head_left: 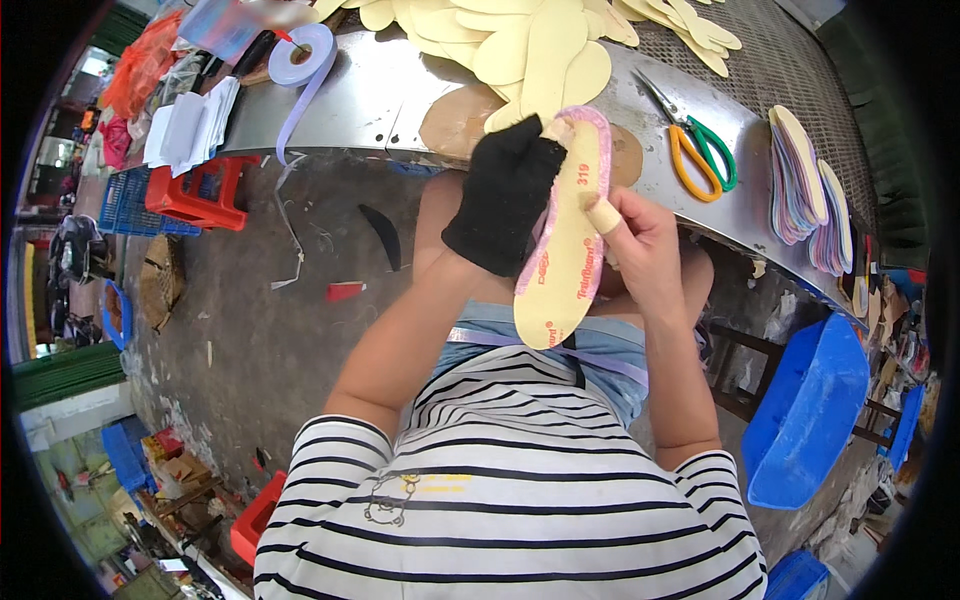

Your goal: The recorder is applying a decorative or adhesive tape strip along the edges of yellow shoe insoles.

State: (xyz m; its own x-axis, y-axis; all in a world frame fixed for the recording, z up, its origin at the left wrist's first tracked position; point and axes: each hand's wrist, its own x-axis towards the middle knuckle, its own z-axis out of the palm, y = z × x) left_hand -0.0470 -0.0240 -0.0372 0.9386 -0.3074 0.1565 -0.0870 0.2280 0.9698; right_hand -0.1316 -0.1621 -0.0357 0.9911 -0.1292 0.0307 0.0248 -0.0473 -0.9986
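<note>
Black-gloved left hand (510,190) is gripping far end of cream shoe insole (568,235), fingers curled closed, right hand (643,237) is pinching its side near metal workbench (350,100), keeping pink trim (601,135) flat probably helping

Insole (565,235): mid-frame, and it's all red print: a short number (584,175) up top, bold lettering (586,268) below, an emblem (543,265) lower left, cut-off letters (550,332) at the bottom!
Striped shirt (500,530): lower middle, tiny yellow print (442,484), too small to read.
</note>
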